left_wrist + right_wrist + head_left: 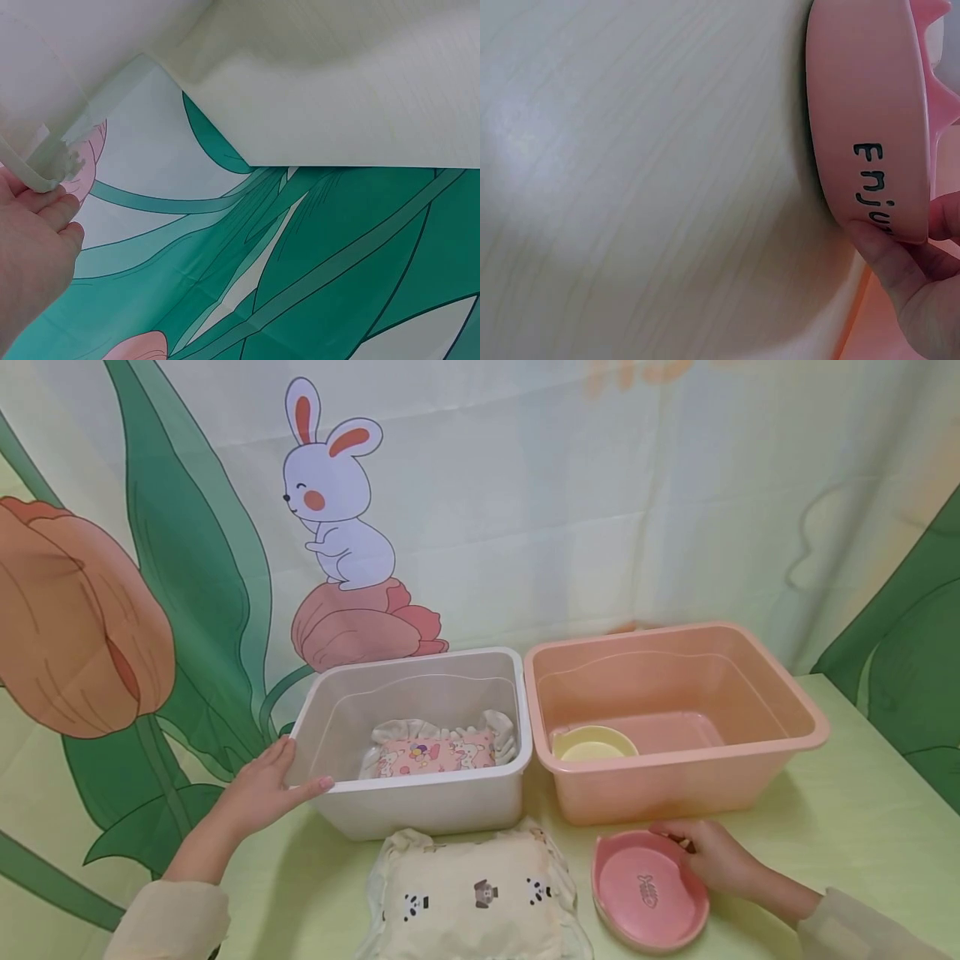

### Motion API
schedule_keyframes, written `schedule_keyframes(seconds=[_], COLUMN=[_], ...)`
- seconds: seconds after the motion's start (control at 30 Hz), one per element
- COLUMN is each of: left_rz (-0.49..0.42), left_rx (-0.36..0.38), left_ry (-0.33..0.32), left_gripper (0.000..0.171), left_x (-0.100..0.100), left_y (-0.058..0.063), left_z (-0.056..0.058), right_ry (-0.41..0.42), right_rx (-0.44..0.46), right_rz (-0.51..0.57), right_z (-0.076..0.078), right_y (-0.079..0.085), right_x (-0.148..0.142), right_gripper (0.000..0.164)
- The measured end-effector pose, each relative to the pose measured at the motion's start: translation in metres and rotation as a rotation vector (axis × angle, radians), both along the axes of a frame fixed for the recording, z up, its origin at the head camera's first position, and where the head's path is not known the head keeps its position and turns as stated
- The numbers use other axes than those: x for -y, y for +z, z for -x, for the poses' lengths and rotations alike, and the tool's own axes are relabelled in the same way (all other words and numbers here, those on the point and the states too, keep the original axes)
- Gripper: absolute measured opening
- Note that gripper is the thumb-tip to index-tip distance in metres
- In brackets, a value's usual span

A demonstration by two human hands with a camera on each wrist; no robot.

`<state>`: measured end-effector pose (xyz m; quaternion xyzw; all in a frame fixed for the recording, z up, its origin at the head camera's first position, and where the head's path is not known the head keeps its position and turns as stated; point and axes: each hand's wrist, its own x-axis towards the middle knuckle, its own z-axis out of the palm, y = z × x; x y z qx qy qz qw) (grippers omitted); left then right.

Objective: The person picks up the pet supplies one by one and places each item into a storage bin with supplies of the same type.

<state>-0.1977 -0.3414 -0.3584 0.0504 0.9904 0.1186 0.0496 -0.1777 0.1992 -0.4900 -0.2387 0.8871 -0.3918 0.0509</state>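
My right hand [712, 857] pinches the rim of a pink cat-eared pet bowl [651, 893] with a fishbone drawn inside. Dark lettering runs along the side of the bowl [866, 112] in the right wrist view, the thumb pressing beside it. Whether its base touches the table cannot be told. At the near left corner of a white bin [420, 806], my left hand [258, 789] holds the rim, thumb along the front edge. Inside that bin lies a pink frilled cushion [435, 756]. A pale yellow bowl [596, 743] sits in the peach bin [660, 789].
A cream frilled cushion [472, 902] with animal prints lies in front of the white bin, left of the pink bowl. Both bins stand side by side on a pale green table [862, 827]. Behind them hangs a cloth [525, 527] printed with a rabbit and tulips.
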Motion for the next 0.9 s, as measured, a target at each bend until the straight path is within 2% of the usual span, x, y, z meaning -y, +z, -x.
schedule_keyframes(seconds=[0.9], left_rz=[0.010], left_rx=[0.000], left_ry=[-0.003], left_gripper=[0.097], left_x=[-0.001], left_y=[0.002], left_z=[-0.001], right_ry=[0.019], right_rx=[-0.008], right_rz=[-0.042], right_z=[-0.007], right_y=[0.017], right_x=[0.004], right_gripper=[0.040])
